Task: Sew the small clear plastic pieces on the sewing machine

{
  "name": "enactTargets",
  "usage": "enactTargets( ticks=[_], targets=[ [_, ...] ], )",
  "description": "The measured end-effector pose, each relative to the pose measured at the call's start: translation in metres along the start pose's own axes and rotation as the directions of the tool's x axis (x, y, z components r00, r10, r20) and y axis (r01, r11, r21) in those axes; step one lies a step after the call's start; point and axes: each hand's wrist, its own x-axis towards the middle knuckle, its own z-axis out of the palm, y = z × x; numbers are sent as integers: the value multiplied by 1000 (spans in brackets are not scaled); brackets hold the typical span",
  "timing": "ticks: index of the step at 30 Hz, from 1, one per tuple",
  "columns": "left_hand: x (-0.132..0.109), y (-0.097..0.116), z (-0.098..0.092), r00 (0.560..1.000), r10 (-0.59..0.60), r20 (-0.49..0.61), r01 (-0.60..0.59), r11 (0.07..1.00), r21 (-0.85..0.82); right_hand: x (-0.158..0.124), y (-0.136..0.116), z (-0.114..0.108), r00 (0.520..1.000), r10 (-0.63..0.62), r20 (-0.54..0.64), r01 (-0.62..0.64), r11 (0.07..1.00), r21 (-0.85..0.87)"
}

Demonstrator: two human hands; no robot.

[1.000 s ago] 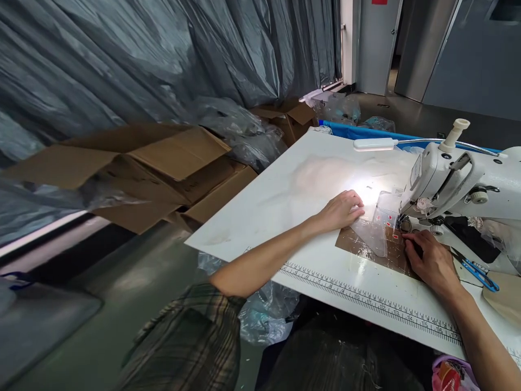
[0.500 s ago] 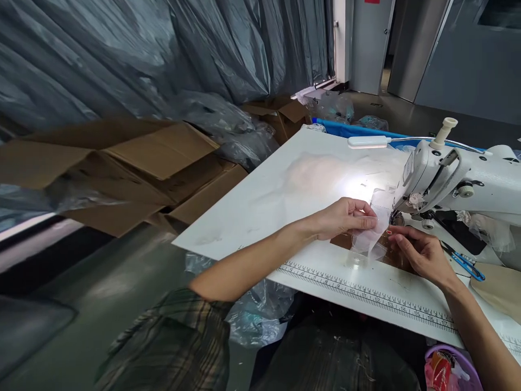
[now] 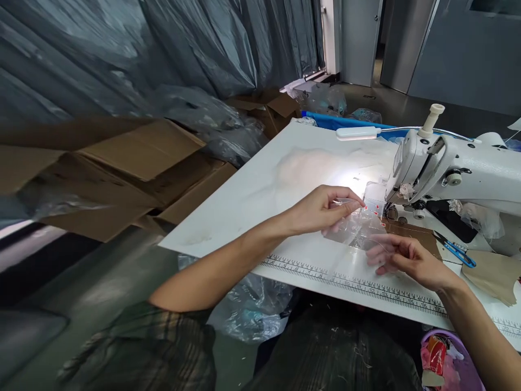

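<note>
My left hand point(image 3: 325, 210) is closed, thumb and fingertips pinched together at the edge of a thin see-through piece point(image 3: 358, 225) with small red marks along its upper edge. Whether this piece is fabric or plastic I cannot tell. It lies just left of the needle area of a white sewing machine point(image 3: 456, 168). My right hand point(image 3: 411, 259) is in front of the machine, palm down, with its fingers apart and blurred near the piece's lower right corner; nothing shows in its grip. Under the piece is a brown plate point(image 3: 415, 232) set in the white table point(image 3: 244, 212).
Blue-handled thread snips point(image 3: 458, 250) lie right of the brown plate, beside a beige scrap point(image 3: 494, 271). Pale sheer fabric point(image 3: 313, 168) is heaped under a lamp point(image 3: 358, 133). A printed ruler point(image 3: 345, 279) lines the front edge. Open cardboard boxes point(image 3: 142, 152) stand at left.
My left hand has moved slightly left, and the see-through piece now lies flatter. The right hand has drawn back from the needle toward the table's front, its fingers spreading. The view has shifted slightly.
</note>
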Motion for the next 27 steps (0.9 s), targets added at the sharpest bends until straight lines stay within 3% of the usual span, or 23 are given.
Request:
enactTargets(
  ticks=[3, 10, 13, 15, 20, 22, 24, 25, 27],
  targets=[
    [12, -7, 6, 997, -61, 42, 60, 998, 32, 10, -6, -1, 999, 10, -49, -14, 996, -91],
    [23, -13, 7, 993, -113, 43, 115, 992, -49, 27, -3, -4, 950, -21, -312, -113, 908, -403],
    [33, -22, 0, 993, -121, 13, 122, 992, -27, 25, -2, -2, 852, -274, -446, -134, 709, -692],
    [42, -31, -5, 992, -128, -2, 128, 992, 16, 26, -1, 3, 811, -409, -419, -148, 548, -823],
    [58, -57, -14, 987, -145, -74, 156, 971, 180, 40, 8, 15, 856, -439, -271, -107, 363, -926],
    [57, -66, -15, 984, -44, -173, 106, 923, 371, 46, 14, 16, 842, -468, -269, -120, 324, -938],
    [55, -74, -15, 951, 179, -251, -3, 819, 574, 50, 19, 16, 816, -507, -279, -122, 320, -940],
    [53, -77, -13, 923, 306, -235, -87, 758, 647, 51, 21, 15, 802, -522, -289, -122, 330, -936],
    [51, -82, -8, 867, 494, -61, -322, 650, 688, 53, 24, 15, 785, -535, -311, -124, 356, -926]
  ],
)
